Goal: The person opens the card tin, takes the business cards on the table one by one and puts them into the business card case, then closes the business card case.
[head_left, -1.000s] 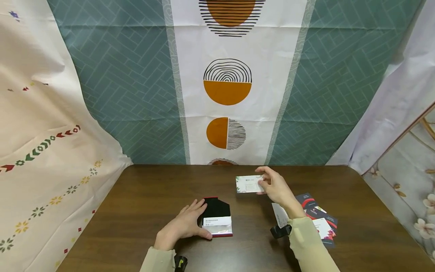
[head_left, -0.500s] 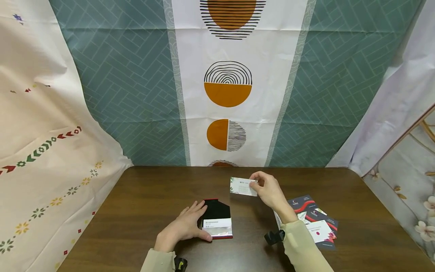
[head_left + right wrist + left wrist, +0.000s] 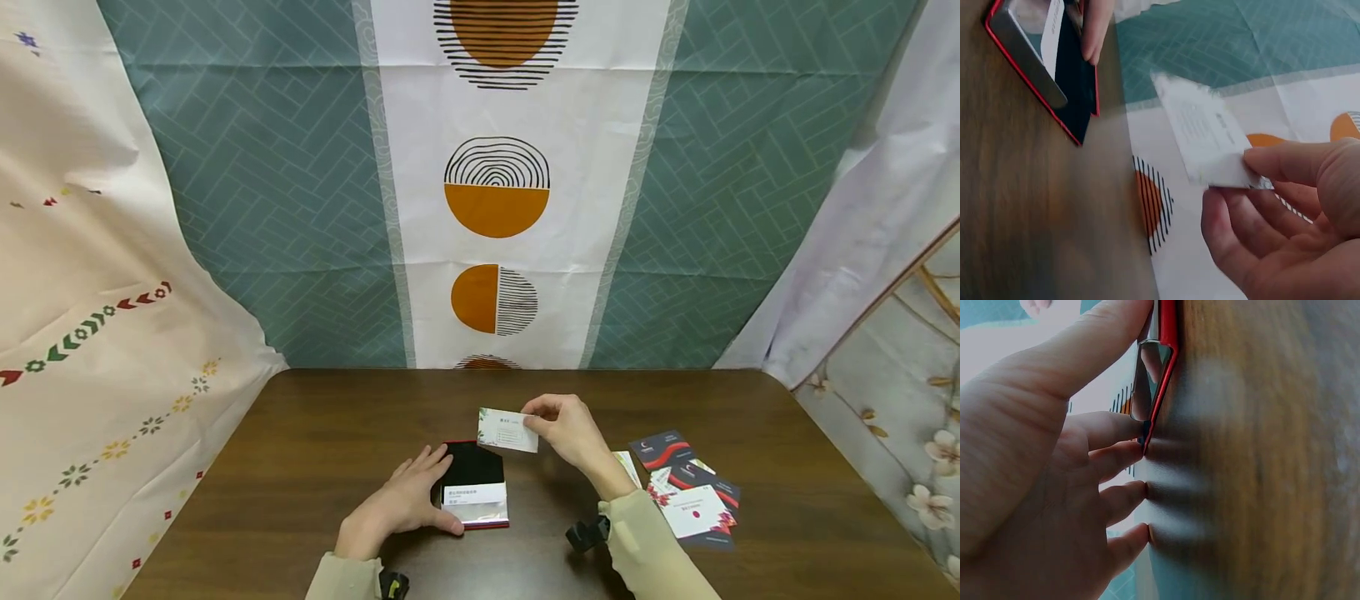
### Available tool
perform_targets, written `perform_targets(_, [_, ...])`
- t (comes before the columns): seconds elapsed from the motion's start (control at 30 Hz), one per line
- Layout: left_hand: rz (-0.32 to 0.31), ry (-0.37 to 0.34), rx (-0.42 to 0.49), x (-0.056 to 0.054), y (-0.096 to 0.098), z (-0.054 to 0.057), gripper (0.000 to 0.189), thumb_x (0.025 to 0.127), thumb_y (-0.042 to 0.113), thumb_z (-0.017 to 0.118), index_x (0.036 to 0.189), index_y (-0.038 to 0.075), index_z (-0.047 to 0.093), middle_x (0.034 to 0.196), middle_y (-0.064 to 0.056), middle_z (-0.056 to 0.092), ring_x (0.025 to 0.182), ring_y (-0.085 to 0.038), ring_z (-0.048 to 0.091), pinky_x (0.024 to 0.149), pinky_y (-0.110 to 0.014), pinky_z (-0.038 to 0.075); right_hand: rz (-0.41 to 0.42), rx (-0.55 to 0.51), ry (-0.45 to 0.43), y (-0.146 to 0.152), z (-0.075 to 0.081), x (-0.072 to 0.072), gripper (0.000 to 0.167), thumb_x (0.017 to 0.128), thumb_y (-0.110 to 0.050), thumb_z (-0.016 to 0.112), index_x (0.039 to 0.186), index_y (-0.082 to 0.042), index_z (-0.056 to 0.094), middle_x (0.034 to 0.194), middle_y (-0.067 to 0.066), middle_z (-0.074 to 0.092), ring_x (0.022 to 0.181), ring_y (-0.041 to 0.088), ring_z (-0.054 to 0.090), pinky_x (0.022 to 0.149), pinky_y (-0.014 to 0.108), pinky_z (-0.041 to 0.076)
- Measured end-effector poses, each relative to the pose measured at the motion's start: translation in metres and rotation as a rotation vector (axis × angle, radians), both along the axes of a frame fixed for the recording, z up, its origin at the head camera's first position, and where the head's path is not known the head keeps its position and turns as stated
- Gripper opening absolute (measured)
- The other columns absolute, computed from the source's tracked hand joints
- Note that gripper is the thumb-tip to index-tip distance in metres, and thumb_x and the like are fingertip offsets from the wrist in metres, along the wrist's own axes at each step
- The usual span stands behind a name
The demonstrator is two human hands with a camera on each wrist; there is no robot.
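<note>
In the head view, a black card case (image 3: 474, 463) with red edges lies opened out on the table, a white card tucked in its silvery part. My left hand (image 3: 405, 500) rests at its left side, thumb at the near edge and forefinger at the far end. The left wrist view shows the other fingertips (image 3: 1141, 532) spread on the table. My right hand (image 3: 567, 429) pinches a white business card (image 3: 495, 427) with leaf-patterned corners between thumb and fingers. In the right wrist view this card (image 3: 1200, 128) is tilted, up off the table, apart from the case (image 3: 1072, 119).
On the right of the brown table (image 3: 337, 417) lies a loose pile of business cards (image 3: 693, 510), some dark with red stripes, some white. One white card (image 3: 628, 467) is partly hidden by the right forearm. A patterned cloth (image 3: 300, 208) hangs behind the table.
My right hand has moved left and nearer to me with the card, bringing it close to the case's far right corner. The left hand and the case have stayed put.
</note>
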State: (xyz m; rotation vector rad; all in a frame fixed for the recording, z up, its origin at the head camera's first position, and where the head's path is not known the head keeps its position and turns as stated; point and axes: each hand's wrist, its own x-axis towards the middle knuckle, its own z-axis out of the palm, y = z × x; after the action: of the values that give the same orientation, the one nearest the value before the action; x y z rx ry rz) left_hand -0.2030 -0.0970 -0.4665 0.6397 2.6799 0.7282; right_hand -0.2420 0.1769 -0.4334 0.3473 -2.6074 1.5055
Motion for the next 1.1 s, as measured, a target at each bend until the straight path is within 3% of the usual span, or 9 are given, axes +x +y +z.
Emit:
perform_targets(0.4, [0.032, -0.012, 0.0, 0.001, -0.002, 0.001, 0.108, 0.066, 0.054, 0.085, 0.148, 0.0, 0.04, 0.157, -0.016, 0.029, 0.146, -0.038, 0.017, 0.114, -0.059, 0.014, 0.203, 0.03, -0.012, -0.027, -0.012, 0.009, 0.016, 0.089, 0.001, 0.067, 0.1, -0.009, 0.072, 0.092, 0.0, 0.068, 0.079, 0.013, 0.064, 0.068, 0.029, 0.053])
perform_targets(0.63, [0.003, 0.02, 0.027, 0.001, -0.001, 0.001, 0.106, 0.067, 0.054, 0.085, 0.148, 0.003, 0.041, 0.157, -0.018, 0.028, 0.145, -0.04, 0.017, 0.113, -0.059, 0.015, 0.209, 0.047, -0.012, -0.036, -0.022, 0.01, 0.017, 0.089, 0.003, 0.065, 0.097, -0.011, 0.07, 0.094, -0.001, 0.067, 0.079, 0.013, 0.064, 0.068, 0.03, 0.051])
perform_targets(0.8, [0.012, 0.015, 0.036, 0.001, -0.003, 0.001, 0.1, 0.066, 0.053, 0.085, 0.147, 0.009, 0.045, 0.156, -0.019, 0.028, 0.144, -0.042, 0.017, 0.113, -0.06, 0.015, 0.256, 0.058, -0.014, -0.042, -0.029, 0.009, 0.018, 0.089, 0.003, 0.064, 0.097, -0.013, 0.069, 0.096, -0.001, 0.067, 0.079, 0.012, 0.064, 0.068, 0.028, 0.051])
perform_targets(1.1, [0.024, 0.002, 0.017, 0.001, -0.003, 0.0, 0.096, 0.066, 0.053, 0.085, 0.141, 0.006, 0.05, 0.156, -0.018, 0.03, 0.145, -0.039, 0.018, 0.113, -0.06, 0.016, 0.282, 0.131, 0.01, -0.048, -0.033, 0.012, 0.018, 0.087, 0.003, 0.066, 0.1, -0.007, 0.072, 0.092, -0.002, 0.068, 0.079, 0.012, 0.061, 0.067, 0.027, 0.051])
